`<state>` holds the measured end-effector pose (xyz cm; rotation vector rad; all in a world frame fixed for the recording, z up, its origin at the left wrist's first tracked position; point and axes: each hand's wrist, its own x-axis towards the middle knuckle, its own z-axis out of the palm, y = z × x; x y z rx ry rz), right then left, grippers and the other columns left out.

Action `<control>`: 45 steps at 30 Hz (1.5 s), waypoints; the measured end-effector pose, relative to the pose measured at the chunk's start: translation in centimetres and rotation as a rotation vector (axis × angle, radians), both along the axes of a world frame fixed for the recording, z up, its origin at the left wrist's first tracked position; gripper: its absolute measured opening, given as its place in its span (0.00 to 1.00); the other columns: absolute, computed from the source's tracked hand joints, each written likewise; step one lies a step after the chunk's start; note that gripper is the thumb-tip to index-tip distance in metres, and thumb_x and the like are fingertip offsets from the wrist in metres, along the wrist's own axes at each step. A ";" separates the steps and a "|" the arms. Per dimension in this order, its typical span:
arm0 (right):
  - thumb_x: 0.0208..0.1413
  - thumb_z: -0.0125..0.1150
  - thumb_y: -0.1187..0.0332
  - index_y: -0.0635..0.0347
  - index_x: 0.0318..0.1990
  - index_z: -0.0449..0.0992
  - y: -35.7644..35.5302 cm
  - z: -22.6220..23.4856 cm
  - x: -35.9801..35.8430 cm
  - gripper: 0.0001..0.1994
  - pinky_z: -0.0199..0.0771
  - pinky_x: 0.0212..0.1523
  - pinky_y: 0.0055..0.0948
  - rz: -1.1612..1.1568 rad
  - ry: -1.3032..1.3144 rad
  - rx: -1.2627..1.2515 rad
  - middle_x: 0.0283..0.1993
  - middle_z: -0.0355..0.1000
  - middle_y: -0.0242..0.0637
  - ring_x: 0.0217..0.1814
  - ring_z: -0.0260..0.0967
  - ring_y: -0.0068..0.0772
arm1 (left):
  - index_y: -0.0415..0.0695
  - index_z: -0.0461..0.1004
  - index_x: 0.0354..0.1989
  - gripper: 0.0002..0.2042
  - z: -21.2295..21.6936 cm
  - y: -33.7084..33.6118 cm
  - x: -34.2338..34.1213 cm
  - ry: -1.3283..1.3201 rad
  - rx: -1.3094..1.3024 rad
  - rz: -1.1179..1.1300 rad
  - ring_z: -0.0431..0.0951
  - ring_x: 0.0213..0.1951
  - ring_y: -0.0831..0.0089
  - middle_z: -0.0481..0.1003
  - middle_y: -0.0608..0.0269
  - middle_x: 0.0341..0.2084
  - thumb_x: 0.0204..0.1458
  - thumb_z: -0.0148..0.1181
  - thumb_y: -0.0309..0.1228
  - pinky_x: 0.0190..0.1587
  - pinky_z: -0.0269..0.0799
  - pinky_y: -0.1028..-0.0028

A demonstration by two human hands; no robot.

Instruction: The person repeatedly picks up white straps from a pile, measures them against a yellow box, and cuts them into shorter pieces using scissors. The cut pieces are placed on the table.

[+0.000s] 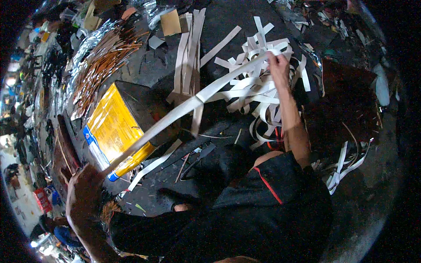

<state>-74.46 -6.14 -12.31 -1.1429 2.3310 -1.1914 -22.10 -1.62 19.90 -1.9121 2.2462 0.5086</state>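
A long white flat strip (175, 115) is stretched at a slant between my two hands, passing over a yellow and blue box-shaped tin (113, 125). My right hand (278, 65) pinches its far end above a tangled pile of white strips (252, 93). At the lower left, beside the tin, my left hand (87, 177) closes around the near end; its fingers are dark and partly lost in shadow. Straight, pale strips (186, 57) lie side by side to the left of the pile. Something with orange-red edges (276, 135) shows beneath my right forearm.
A bundle of thin brown rods or strips (105, 59) lies at the upper left, near a tan square piece (170, 23). Dark brown material (342, 98) and a few white strips (338, 172) are on the right. Scraps litter the dark floor and its left side.
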 end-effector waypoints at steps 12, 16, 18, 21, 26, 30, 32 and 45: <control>0.58 0.57 0.64 0.67 0.41 0.70 3.9 5.0 -5.0 0.13 0.75 0.31 0.25 -0.037 -0.177 -0.289 0.36 0.74 0.40 0.28 0.73 0.25 | 0.38 0.76 0.28 0.05 -2.6 -2.6 1.3 0.086 0.185 -0.216 0.77 0.27 0.60 0.75 0.54 0.25 0.48 0.60 0.28 0.31 0.69 0.66; 0.57 0.58 0.66 0.66 0.41 0.69 4.3 8.4 -3.0 0.12 0.75 0.33 0.26 -0.045 -0.174 -0.492 0.35 0.74 0.37 0.29 0.72 0.25 | 0.38 0.74 0.33 0.09 -1.8 -6.0 -10.2 0.473 -0.079 -0.696 0.77 0.29 0.56 0.75 0.52 0.27 0.49 0.60 0.31 0.33 0.71 0.64; 0.59 0.56 0.64 0.68 0.44 0.69 2.2 10.1 -2.0 0.14 0.75 0.41 0.29 -0.134 -0.028 -0.552 0.37 0.74 0.41 0.33 0.74 0.30 | 0.37 0.73 0.35 0.11 0.5 -6.6 -13.8 0.600 -0.261 -0.721 0.76 0.31 0.55 0.75 0.50 0.28 0.49 0.59 0.32 0.34 0.71 0.63; 0.57 0.59 0.65 0.70 0.50 0.66 3.0 12.3 0.7 0.19 0.75 0.43 0.32 -0.303 -0.253 -0.798 0.45 0.71 0.48 0.39 0.73 0.37 | 0.36 0.71 0.38 0.14 -2.4 -10.2 -18.6 0.779 -0.486 -0.724 0.76 0.32 0.52 0.74 0.46 0.29 0.49 0.59 0.35 0.36 0.71 0.61; 0.57 0.59 0.67 0.72 0.57 0.59 6.3 10.6 0.6 0.25 0.66 0.54 0.31 -0.447 0.104 -0.720 0.52 0.65 0.52 0.50 0.67 0.37 | 0.33 0.68 0.43 0.20 -20.2 -13.8 -23.2 0.811 -0.487 -0.481 0.75 0.35 0.47 0.74 0.41 0.31 0.50 0.58 0.39 0.39 0.71 0.57; 0.57 0.57 0.69 0.64 0.58 0.62 5.5 8.8 3.6 0.22 0.63 0.57 0.32 -0.241 0.255 -0.544 0.55 0.62 0.47 0.57 0.62 0.35 | 0.34 0.69 0.41 0.19 -34.5 -10.6 -17.7 0.653 -0.275 0.192 0.75 0.36 0.46 0.74 0.39 0.32 0.48 0.58 0.38 0.41 0.70 0.56; 0.57 0.57 0.69 0.62 0.57 0.64 5.0 7.7 4.2 0.21 0.62 0.57 0.32 -0.143 0.233 -0.524 0.55 0.62 0.44 0.55 0.63 0.35 | 0.36 0.70 0.40 0.17 -35.8 -9.6 -16.5 0.681 -0.247 0.305 0.76 0.36 0.49 0.74 0.40 0.31 0.49 0.58 0.36 0.40 0.71 0.58; 0.53 0.59 0.73 0.62 0.42 0.75 2.6 6.8 15.6 0.09 0.69 0.45 0.28 0.592 -0.089 -0.333 0.41 0.70 0.39 0.42 0.69 0.32 | 0.37 0.74 0.35 0.05 -24.8 -7.6 -17.6 1.279 -0.173 0.344 0.73 0.28 0.80 0.76 0.65 0.25 0.51 0.60 0.25 0.33 0.67 0.80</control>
